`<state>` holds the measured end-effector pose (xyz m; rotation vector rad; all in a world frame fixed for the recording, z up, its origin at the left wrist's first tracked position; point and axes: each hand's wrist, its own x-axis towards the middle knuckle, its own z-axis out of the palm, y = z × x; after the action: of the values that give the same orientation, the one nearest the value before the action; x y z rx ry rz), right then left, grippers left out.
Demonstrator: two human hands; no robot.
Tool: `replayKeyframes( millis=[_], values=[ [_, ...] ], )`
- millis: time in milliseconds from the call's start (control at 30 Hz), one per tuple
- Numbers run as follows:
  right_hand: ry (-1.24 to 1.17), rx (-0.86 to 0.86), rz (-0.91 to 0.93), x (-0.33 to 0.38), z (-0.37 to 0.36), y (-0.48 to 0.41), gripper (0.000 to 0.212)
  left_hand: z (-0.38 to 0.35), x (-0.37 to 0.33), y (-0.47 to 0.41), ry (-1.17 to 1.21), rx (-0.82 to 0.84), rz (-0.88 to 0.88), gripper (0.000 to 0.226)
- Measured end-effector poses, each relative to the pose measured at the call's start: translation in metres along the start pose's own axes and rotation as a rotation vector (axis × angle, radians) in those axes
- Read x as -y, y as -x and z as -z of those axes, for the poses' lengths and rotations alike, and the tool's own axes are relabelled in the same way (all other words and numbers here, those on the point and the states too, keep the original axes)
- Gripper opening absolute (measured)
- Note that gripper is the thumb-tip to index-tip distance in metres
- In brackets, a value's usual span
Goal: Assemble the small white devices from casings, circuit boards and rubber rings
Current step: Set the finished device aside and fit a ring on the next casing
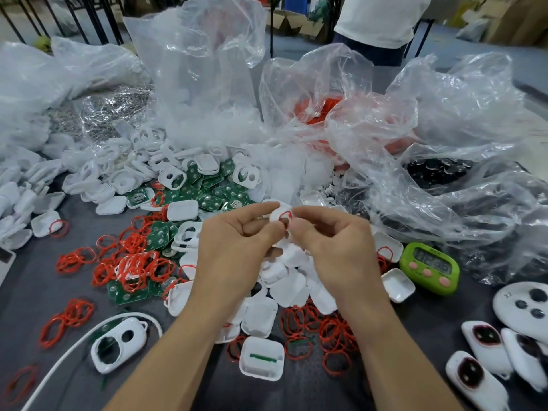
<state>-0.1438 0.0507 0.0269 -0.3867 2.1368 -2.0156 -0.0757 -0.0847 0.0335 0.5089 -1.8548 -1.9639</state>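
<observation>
Grey table [35, 307] strewn with parts: crumpled clear plastic bags [201, 69] heaped along its far edge, green circuit boards [207, 191] just before them, loose rubber rings [133, 262] toward the left edge, green timer [428, 266] toward the right edge. Both hands meet above the table's middle, over a pile of white casings [290, 289]. Left hand [234, 232], fingers curled, pinches a small casing [277, 216] between thumb and forefinger; right hand [335, 241], fingers likewise curled, pinches at a red ring [286, 213] lying on that casing's face.
</observation>
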Motion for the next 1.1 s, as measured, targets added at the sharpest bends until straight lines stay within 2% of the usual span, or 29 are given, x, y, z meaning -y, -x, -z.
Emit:
replayKeyframes(
  millis=[33, 100, 167, 200, 267, 333, 433, 533, 633, 700, 733, 800, 867, 900, 967, 1100],
  values=[
    [-0.057, 0.055, -0.013, 0.002, -0.005, 0.003, 0.016, 0.0, 0.001, 0.0, -0.014, -0.003, -0.023, 0.028],
    [-0.092, 0.135, 0.004, 0.005, -0.008, 0.004, 0.013, 0.001, 0.0, 0.001, 0.001, 0.11, -0.049, 0.037],
    [-0.157, 0.13, -0.031, 0.007, -0.005, 0.002, 0.027, 0.002, -0.002, 0.001, 0.026, 0.165, -0.087, 0.042],
    [-0.25, 0.12, -0.097, 0.008, -0.003, 0.001, 0.03, 0.002, -0.002, 0.0, 0.024, 0.109, -0.123, 0.043],
    [-0.372, 0.112, -0.221, 0.011, 0.0, 0.0, 0.021, 0.003, -0.004, -0.002, 0.019, -0.038, -0.167, 0.04],
    [-0.366, 0.129, -0.246, 0.012, 0.001, -0.001, 0.017, 0.004, -0.003, -0.004, 0.019, -0.056, -0.136, 0.036],
    [-0.292, 0.143, -0.175, 0.012, 0.001, -0.001, 0.021, 0.002, -0.002, -0.003, 0.03, 0.082, -0.003, 0.036],
    [-0.203, 0.217, -0.103, 0.013, 0.001, 0.0, 0.027, 0.001, -0.002, -0.002, -0.03, 0.14, 0.024, 0.03],
    [-0.179, 0.284, -0.114, 0.014, 0.002, 0.0, 0.028, 0.001, -0.004, -0.002, -0.042, 0.121, 0.011, 0.015],
    [-0.147, 0.264, -0.132, 0.014, 0.007, -0.001, 0.024, 0.001, -0.007, -0.003, 0.043, 0.059, 0.098, 0.015],
    [-0.101, 0.203, -0.112, 0.012, 0.01, -0.003, 0.02, 0.001, -0.008, -0.003, 0.105, 0.007, 0.155, 0.016],
    [0.074, -0.027, -0.014, 0.01, 0.021, -0.008, 0.014, 0.004, -0.011, -0.007, 0.228, -0.112, 0.249, 0.019],
    [0.247, -0.252, 0.087, 0.011, 0.032, -0.011, 0.016, 0.008, -0.014, -0.011, 0.306, -0.181, 0.309, 0.018],
    [0.312, -0.305, 0.106, 0.013, 0.035, -0.012, 0.02, 0.009, -0.016, -0.013, 0.337, -0.192, 0.328, 0.019],
    [0.463, -0.278, 0.093, 0.017, 0.037, -0.016, 0.029, 0.013, -0.019, -0.015, 0.405, -0.195, 0.351, 0.024],
    [0.806, 0.026, 0.0, 0.028, 0.023, -0.033, 0.042, 0.026, -0.021, -0.02, 0.449, -0.107, 0.426, 0.03]
  ],
)
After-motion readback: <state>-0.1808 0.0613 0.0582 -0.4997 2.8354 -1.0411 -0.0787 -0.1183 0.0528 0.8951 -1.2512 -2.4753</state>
